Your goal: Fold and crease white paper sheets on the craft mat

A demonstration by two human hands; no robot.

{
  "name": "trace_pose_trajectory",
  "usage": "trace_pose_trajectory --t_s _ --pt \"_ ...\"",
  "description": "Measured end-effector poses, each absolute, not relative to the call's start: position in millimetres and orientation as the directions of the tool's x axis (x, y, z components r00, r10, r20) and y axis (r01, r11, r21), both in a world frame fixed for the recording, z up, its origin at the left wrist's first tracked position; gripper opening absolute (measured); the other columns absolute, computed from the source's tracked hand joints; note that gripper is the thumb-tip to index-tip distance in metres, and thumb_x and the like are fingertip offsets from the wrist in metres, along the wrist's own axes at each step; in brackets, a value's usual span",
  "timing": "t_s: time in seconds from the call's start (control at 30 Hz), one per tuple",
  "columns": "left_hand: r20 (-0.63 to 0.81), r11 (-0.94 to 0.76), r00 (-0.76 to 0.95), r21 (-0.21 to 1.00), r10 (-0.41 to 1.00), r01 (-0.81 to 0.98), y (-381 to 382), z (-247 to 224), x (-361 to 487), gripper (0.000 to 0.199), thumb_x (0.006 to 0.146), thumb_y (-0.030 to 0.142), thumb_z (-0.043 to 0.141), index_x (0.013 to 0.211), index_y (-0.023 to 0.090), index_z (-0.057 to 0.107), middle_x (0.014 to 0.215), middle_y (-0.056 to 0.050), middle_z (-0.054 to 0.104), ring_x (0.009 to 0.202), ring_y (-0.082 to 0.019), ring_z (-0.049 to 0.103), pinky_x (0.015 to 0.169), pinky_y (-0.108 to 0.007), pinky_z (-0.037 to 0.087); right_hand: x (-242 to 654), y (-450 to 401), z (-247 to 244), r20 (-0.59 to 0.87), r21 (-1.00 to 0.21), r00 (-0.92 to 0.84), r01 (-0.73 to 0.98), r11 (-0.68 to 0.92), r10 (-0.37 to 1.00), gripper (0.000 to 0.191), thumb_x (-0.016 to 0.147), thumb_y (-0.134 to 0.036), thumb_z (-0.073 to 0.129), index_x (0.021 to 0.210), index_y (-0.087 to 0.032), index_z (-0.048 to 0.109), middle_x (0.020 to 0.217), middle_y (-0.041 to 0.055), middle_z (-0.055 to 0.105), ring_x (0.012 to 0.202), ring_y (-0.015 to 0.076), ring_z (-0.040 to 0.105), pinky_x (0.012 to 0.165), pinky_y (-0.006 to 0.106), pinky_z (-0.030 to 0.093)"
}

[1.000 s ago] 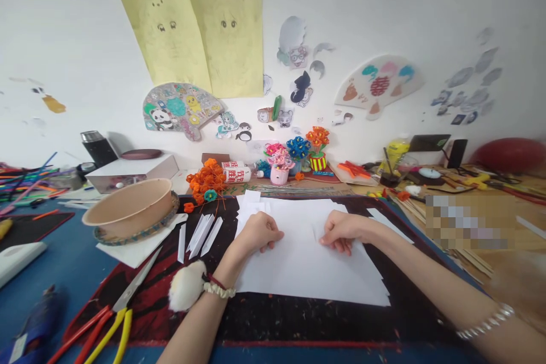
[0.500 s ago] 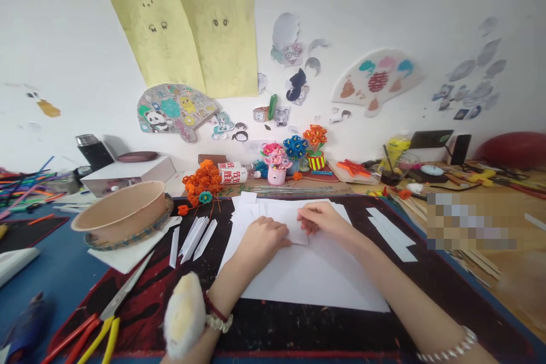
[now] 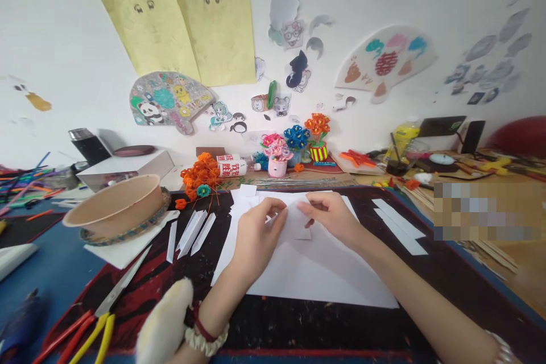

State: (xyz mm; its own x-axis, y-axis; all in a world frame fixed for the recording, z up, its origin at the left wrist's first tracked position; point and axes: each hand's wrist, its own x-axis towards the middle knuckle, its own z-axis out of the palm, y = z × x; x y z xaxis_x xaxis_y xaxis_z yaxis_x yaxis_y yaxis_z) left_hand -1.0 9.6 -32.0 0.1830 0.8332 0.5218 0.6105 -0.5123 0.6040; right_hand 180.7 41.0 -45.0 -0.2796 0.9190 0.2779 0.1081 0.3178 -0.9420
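Note:
My left hand (image 3: 261, 230) is closed in a pinch, thumb against fingers, on the left edge of a small piece of white paper (image 3: 302, 233). From the other side my right hand (image 3: 333, 217) pinches the same piece. White on white, its outline is hard to make out, and the fingers cover part of it. Beneath both hands lies a stack of white paper sheets (image 3: 324, 281). Several folded paper strips (image 3: 191, 234) rest on the dark mat to the left, and flat paper strips (image 3: 401, 227) lie to the right.
Large scissors (image 3: 113, 296) with red and yellow handles lie at left, below a round tan bowl (image 3: 115, 205). Orange craft flowers (image 3: 200, 173) and small flower pots (image 3: 277, 166) line the back by the wall. A fluffy white thing (image 3: 166, 321) is at my left wrist.
My left hand has lifted from lying flat over the paper to pinching it, and the fingertips of both hands are closer together. The camera view has tilted slightly down.

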Motion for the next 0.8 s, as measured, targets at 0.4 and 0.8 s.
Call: trace_pose_trajectory --t_s 0.4,0.8 --pt "0.340 -0.402 0.218 0.817 0.915 0.413 3 -25 7 0.012 0.086 0.021 0.051 0.076 0.019 0.059 0.074 0.003 0.061 0.068 -0.011 0.052 0.067 -0.026 0.039 175 28 -36 0.416 -0.831 -0.269 0.276 0.484 0.869 0.022 0.088 -0.035 0.056 0.075 -0.019 0.065 0.079 0.0022 0.066 0.075 0.0165 0.058 0.058 0.024 0.042" --pt "0.393 -0.447 0.214 0.794 0.894 0.411 0 -22 12 0.014 0.082 0.015 0.047 0.069 0.019 0.051 0.066 0.004 0.051 0.063 -0.011 0.045 0.064 -0.024 0.037 170 17 -33 0.514 -0.770 -0.175 0.337 0.542 0.840 0.024 0.087 -0.031 0.057 0.067 -0.018 0.061 0.064 -0.0015 0.058 0.062 0.0127 0.051 0.058 0.024 0.036"
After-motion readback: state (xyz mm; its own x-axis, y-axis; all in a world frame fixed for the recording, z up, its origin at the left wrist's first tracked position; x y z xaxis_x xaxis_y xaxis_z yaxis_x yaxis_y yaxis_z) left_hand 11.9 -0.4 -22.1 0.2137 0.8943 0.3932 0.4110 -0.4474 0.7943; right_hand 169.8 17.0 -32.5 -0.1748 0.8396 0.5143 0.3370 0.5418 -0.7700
